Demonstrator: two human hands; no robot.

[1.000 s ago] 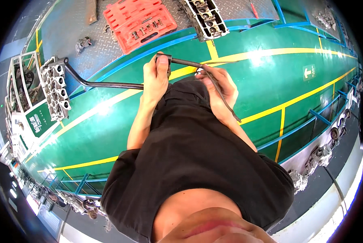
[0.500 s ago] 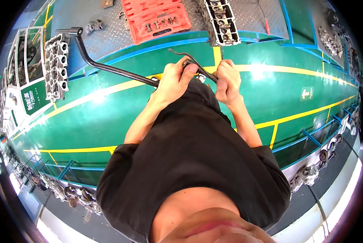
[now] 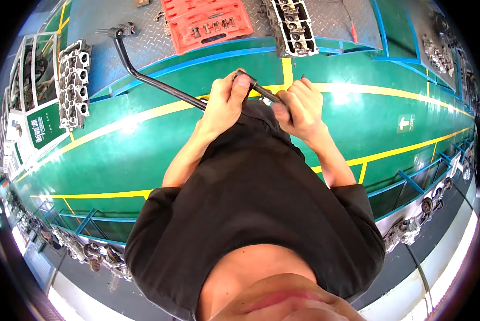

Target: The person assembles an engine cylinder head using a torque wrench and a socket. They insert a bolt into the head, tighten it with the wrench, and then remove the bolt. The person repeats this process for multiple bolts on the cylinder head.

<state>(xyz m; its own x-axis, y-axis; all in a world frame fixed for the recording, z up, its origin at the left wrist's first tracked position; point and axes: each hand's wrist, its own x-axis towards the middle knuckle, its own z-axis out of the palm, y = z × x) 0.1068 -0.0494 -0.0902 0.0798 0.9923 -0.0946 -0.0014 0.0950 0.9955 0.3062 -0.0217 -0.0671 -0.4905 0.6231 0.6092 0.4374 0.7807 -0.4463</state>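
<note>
Our left hand (image 3: 226, 104) is closed on a dark cylindrical end (image 3: 241, 76), thumb pressing it; our right hand (image 3: 304, 107) wraps around the far part of a threaded rod (image 3: 267, 93), which spans between them, beyond our black shirt (image 3: 261, 187). A bent black bar (image 3: 162, 86) meets the left hand's outer side. We judge we are turning the rod; another turn calls for a steady left grip.

Green floor (image 3: 127, 166), yellow lines (image 3: 90, 198), white floor arrow (image 3: 405, 123), blue railings (image 3: 413, 182)
</note>
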